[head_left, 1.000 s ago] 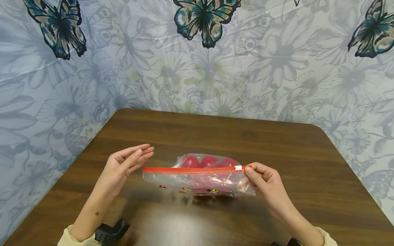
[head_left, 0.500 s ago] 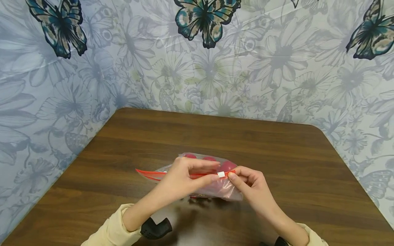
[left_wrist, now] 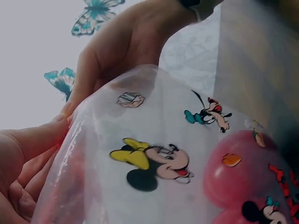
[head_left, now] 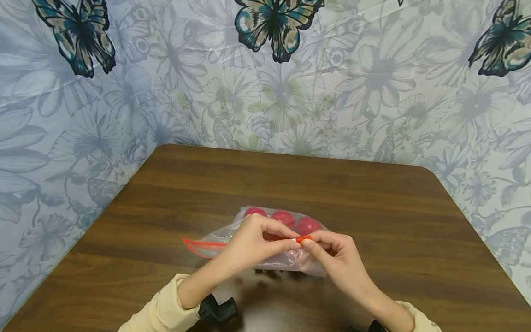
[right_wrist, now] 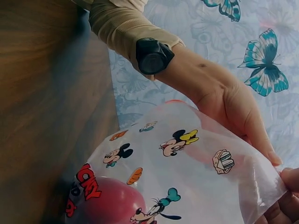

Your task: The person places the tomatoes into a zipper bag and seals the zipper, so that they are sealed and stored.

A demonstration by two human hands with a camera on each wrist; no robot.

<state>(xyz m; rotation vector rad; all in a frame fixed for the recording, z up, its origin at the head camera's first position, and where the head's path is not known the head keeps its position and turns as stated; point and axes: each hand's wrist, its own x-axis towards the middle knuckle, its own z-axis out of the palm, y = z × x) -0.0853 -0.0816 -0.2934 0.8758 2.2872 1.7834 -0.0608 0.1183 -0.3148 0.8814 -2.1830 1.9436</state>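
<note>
A clear zip bag (head_left: 313, 266) with a red zip strip (head_left: 203, 244) is held up just over the table. Several pinkish-red round things, ball-like, fill it; one round thing (head_left: 308, 226) shows through the film. At the strip's right end, my right hand (head_left: 342, 253) pinches the red tip between thumb and fingers. My left hand (head_left: 255, 237) pinches the strip right beside it, its fingertips covering the white slider almost wholly. The strip's left part gapes apart. Printed cartoon figures (left_wrist: 159, 163) cover the bag's face in both wrist views.
The brown wooden table (head_left: 186, 184) stretches behind and to both sides of the bag. A patterned cloth (head_left: 290, 106) with flowers and butterflies hangs beyond its far edge. A black wrist camera (head_left: 217, 311) sits on the left forearm.
My left hand has come in from the left and now pinches the strip beside my right hand. The right hand has shifted left with the bag, and the strip's left part now gapes.
</note>
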